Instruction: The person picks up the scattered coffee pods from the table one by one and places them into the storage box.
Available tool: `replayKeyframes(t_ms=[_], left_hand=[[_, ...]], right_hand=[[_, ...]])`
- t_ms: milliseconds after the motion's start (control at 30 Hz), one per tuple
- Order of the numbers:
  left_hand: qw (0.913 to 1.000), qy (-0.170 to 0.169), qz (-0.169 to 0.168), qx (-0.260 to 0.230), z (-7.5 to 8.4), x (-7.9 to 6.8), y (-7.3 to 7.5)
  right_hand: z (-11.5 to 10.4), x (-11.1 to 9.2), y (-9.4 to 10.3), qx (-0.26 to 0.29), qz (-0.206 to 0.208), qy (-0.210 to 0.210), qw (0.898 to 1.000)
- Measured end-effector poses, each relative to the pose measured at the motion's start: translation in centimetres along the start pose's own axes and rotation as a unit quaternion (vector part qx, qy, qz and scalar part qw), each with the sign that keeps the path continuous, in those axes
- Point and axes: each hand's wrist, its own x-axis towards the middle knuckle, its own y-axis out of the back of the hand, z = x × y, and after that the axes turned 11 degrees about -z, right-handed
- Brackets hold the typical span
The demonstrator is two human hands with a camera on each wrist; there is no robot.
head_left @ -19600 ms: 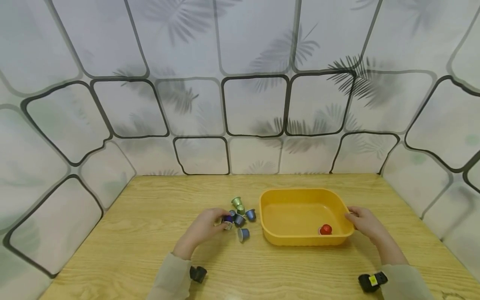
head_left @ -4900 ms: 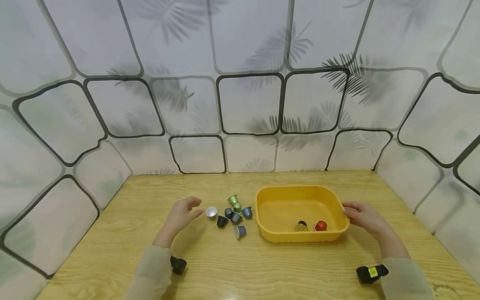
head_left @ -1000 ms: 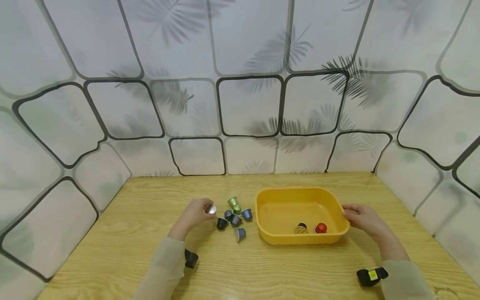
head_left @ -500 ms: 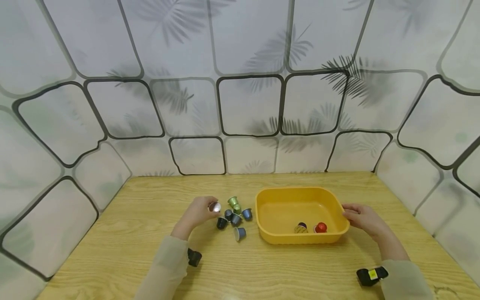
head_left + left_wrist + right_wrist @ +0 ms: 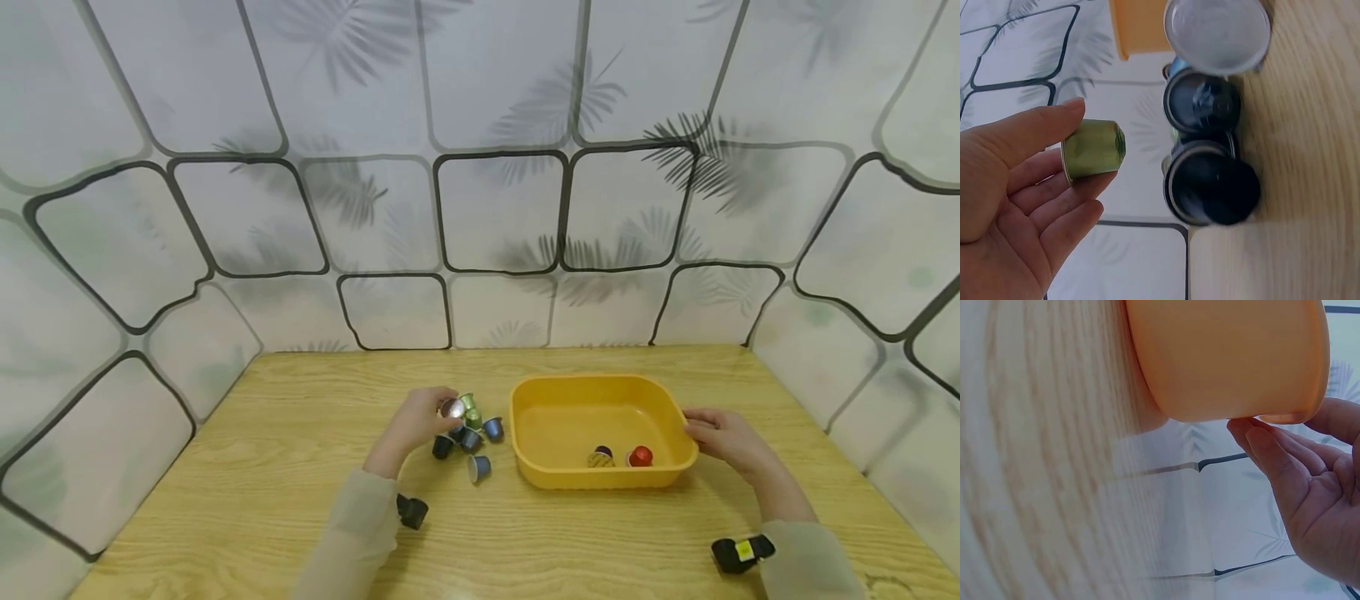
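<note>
My left hand [image 5: 414,421] pinches a green coffee capsule [image 5: 1091,151] between thumb and fingers, raised over the left side of a small pile of capsules. In the head view its silvery lid faces me. Beneath and beside it lie a black capsule [image 5: 442,447], two green capsules [image 5: 473,417] and several blue and dark ones. At the right end of the yellow tray [image 5: 577,479], my right hand [image 5: 729,435] grips the rim, with thumb and fingers on either side of it. Inside the tray sit a red capsule [image 5: 641,456] and a dark purple capsule with a gold lid [image 5: 601,457].
The wooden table [image 5: 300,467] runs back to a patterned cloth backdrop [image 5: 502,208], which also closes off both sides. One blue capsule [image 5: 479,468] lies nearest me, and another blue capsule [image 5: 493,429] lies close to the tray's left wall.
My left hand, open beside the capsule 4.9 s ago, has picked it up and carried it right over the pile. The purple capsule entered the tray since the first frame. My right hand stays put.
</note>
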Motion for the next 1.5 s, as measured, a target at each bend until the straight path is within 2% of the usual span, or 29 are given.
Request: replayKeyframes(t_ms=[467,733,967,1500], left_hand=[[0.9988,-0.046,0.007,-0.015,2.7,1.1,-1.4],[0.9983,-0.051,0.000,-0.027,4.4,1.9,-1.8],[0.9964,-0.084,-0.006,-0.010,5.7,2.4,-2.6],[0.9949,-0.096,-0.031,0.013,6.9,3.1,-4.3]], right_hand=[[0.1,0.0,-0.1,0.002,-0.002,0.002,1.000],[-0.2,0.0,0.0,0.000,-0.002,0.002,1.000],[-0.1,0.0,0.0,-0.002,-0.002,-0.005,1.000],[0.2,0.1,-0.1,-0.004,-0.002,-0.005,1.000]])
